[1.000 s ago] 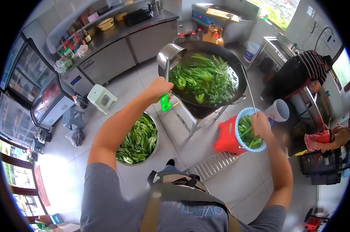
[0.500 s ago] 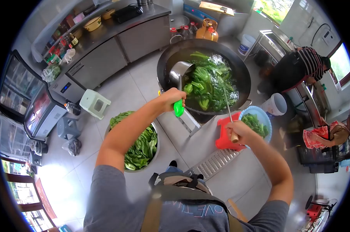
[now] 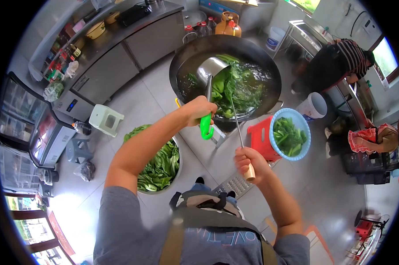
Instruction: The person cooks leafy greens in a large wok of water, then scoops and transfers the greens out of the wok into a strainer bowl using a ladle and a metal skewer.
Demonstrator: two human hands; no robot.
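Gripping one tool in each hand, the person works over a wide dark wok (image 3: 221, 42) in the head view. The left hand (image 3: 200, 110) is closed around the handle of a metal ladle (image 3: 212, 68); the green hooked end (image 3: 206, 127) projects below the grip. The right hand (image 3: 254, 164) is closed on a thin rod tool (image 3: 238, 123) with a wooden handle (image 3: 250, 172). The rod reaches over the near rim into the leafy greens (image 3: 241, 95) in the wok; its tip cannot be made out among the leaves.

Change over the last second: the ladle has moved from the left rim inward and now overlaps the left part of the greens, its bowl tilted. The right hand has shifted from beside the blue basin (image 3: 289, 112) to a position left of the red stool (image 3: 260, 141). The greens now form a narrower pile—one flanked by both tools. This suggests that the step in hand is gathering or turning them, with the tools used as a pair.

The blue basin, at the right of the stool, contains cut greens (image 3: 290, 137). A round bowl (image 3: 179, 168) of loose leaves (image 3: 159, 170) stands on the floor (image 3: 195, 165), partly behind the left forearm (image 3: 148, 139).
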